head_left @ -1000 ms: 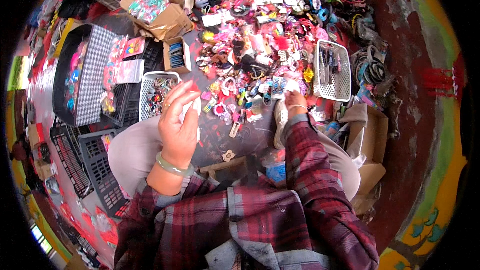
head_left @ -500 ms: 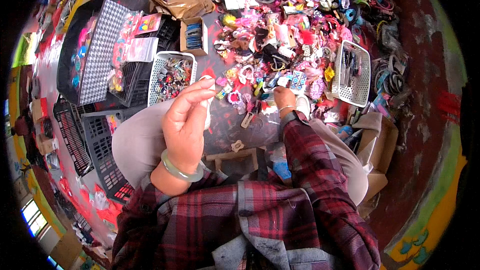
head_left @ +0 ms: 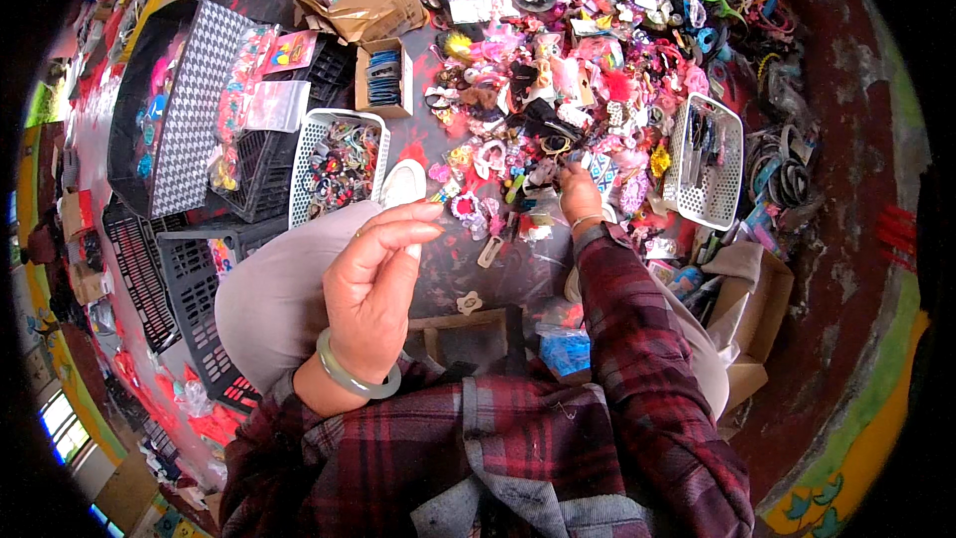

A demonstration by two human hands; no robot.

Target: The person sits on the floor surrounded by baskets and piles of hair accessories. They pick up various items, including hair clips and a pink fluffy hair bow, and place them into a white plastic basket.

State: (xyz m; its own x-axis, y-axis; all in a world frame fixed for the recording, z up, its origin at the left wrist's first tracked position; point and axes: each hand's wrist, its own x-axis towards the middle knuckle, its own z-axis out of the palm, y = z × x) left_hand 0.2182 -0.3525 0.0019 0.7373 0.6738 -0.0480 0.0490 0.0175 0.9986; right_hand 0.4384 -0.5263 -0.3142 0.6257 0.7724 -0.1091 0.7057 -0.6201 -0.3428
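Note:
My left hand [head_left: 370, 284], with a pale green bangle on its wrist, hangs in the air over my left knee. Its fingers are half curled, the thumb stands apart from them, and nothing shows between. My right hand [head_left: 580, 195] reaches down to the near edge of a big heap of hair accessories [head_left: 558, 70], mostly pink. Its fingers are drawn together beside a blue-and-white patterned card [head_left: 603, 171] and a small dark item. What they grip, if anything, is hidden.
A white basket of small mixed pieces [head_left: 296, 189] stands left, near an open carton of blue packets [head_left: 401, 105]. Another white basket [head_left: 734, 174] borders the heap at right. Black plastic crates [head_left: 204, 289] lie beside my left knee. An open cardboard box [head_left: 767, 324] sits by my right knee.
My right hand has moved a little farther into the heap's edge and to the right. My left hand stays raised in nearly the same pose. The view has shifted slightly.

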